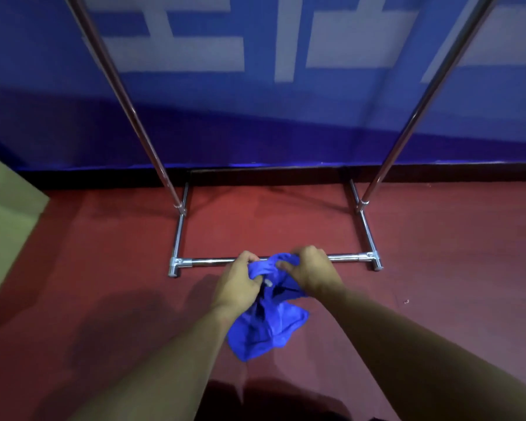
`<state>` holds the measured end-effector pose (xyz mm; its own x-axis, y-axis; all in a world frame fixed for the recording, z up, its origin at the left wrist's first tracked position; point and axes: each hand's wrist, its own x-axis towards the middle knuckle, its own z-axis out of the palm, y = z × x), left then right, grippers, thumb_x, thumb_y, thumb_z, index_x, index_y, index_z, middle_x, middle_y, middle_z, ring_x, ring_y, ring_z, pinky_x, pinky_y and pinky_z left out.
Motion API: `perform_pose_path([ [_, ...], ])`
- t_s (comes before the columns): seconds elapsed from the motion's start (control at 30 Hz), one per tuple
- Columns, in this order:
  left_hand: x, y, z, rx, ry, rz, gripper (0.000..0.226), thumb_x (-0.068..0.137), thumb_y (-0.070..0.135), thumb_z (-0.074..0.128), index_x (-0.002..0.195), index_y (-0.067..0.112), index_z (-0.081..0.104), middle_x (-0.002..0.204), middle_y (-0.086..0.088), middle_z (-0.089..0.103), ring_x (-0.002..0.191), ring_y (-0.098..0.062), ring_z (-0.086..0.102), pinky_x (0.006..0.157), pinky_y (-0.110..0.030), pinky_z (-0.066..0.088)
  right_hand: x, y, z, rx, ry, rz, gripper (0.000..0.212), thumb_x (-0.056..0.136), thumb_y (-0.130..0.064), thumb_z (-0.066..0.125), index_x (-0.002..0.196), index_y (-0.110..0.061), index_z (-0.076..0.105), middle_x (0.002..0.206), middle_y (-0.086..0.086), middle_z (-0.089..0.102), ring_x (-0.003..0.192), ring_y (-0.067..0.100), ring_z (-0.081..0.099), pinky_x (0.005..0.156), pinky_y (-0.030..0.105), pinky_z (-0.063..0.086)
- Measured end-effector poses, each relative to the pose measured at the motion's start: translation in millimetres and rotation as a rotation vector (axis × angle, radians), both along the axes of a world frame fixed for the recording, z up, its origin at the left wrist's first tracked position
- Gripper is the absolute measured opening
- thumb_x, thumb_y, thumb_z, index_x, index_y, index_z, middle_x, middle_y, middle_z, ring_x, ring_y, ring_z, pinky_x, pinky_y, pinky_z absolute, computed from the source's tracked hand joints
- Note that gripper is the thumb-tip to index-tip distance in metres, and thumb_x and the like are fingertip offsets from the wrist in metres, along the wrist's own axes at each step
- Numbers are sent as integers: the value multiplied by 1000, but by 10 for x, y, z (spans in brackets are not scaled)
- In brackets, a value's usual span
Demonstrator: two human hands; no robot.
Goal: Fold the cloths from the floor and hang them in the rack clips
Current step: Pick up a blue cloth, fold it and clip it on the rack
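Note:
A crumpled blue cloth hangs in the air between my hands, above the red floor. My left hand grips its upper left part with curled fingers. My right hand pinches the upper right part, thumb pressed into the fabric. A small white tag shows near the cloth's top. The chrome rack stands just beyond my hands, its front base bar partly hidden behind them. The rack's two uprights rise out of the top of the view, and its clips are out of sight.
A blue banner with pale lettering covers the wall behind the rack. A pale green panel stands at the left edge. The red floor spreads to the right and left of the rack base.

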<state>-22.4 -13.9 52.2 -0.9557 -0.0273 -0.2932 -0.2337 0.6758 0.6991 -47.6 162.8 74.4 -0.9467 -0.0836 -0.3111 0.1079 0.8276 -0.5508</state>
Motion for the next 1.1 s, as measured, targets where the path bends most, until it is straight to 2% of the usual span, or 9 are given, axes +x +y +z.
perform_pose_path([
  [0.13,30,-137,573,-234,159,-100,27,84,13,58,108,20,68,106,-8,65,104,-32,57,94,-38,44,142,-33,566,6,-64,-35,63,80,-67,66,61,-10,49,59,5,46,63,29,42,56,35,33],
  [0.27,126,-244,1182,-269,253,-92,19,87,17,58,104,19,67,104,-9,64,105,-32,57,93,-40,44,240,-65,1111,-149,-39,33,46,64,-42,80,95,-10,70,87,7,74,84,32,69,71,39,55],
  [0.4,288,-366,1693,-209,299,-31,6,86,19,61,90,18,65,94,-6,69,94,-31,62,77,-35,45,366,-115,1490,-230,137,-123,24,73,-9,72,93,-14,60,91,6,69,84,24,64,74,34,50],
  [0.5,369,-462,1910,-111,329,59,12,88,27,65,82,17,63,77,2,67,76,-23,61,66,-31,43,479,-165,1611,-430,169,-306,7,78,-18,71,79,-21,64,77,5,68,74,18,60,71,36,52],
  [0.57,398,-512,1961,35,341,104,28,90,34,68,71,16,58,61,7,58,60,-13,52,58,-27,39,575,-186,1653,-544,161,-406,21,86,-30,70,73,-14,67,70,7,65,69,15,54,66,35,48],
  [0.67,462,-534,1931,215,314,109,36,92,35,68,66,13,55,58,8,50,59,-9,43,57,-27,36,683,-223,1708,-626,180,-461,38,97,-40,60,70,-14,61,65,0,55,64,11,45,60,30,38],
  [0.87,551,-548,1909,493,10,-56,18,86,29,75,97,15,76,97,-5,78,91,-16,72,89,-40,55,688,-274,1744,-736,258,-417,48,95,-45,61,64,-17,39,64,0,33,64,13,28,57,31,28],
  [0.97,578,-579,1907,479,-187,-148,34,82,41,78,103,15,76,97,-5,78,92,-18,74,78,-32,56,675,-317,1775,-830,236,-463,46,91,-48,67,69,-15,44,66,1,35,64,13,31,58,29,33],
  [1.1,561,-609,1783,393,-72,-132,21,90,31,72,102,13,73,89,3,76,76,-4,68,67,-19,52,642,-308,1818,-936,78,-461,44,90,-43,69,77,-1,64,72,6,64,66,13,54,64,32,50],
])
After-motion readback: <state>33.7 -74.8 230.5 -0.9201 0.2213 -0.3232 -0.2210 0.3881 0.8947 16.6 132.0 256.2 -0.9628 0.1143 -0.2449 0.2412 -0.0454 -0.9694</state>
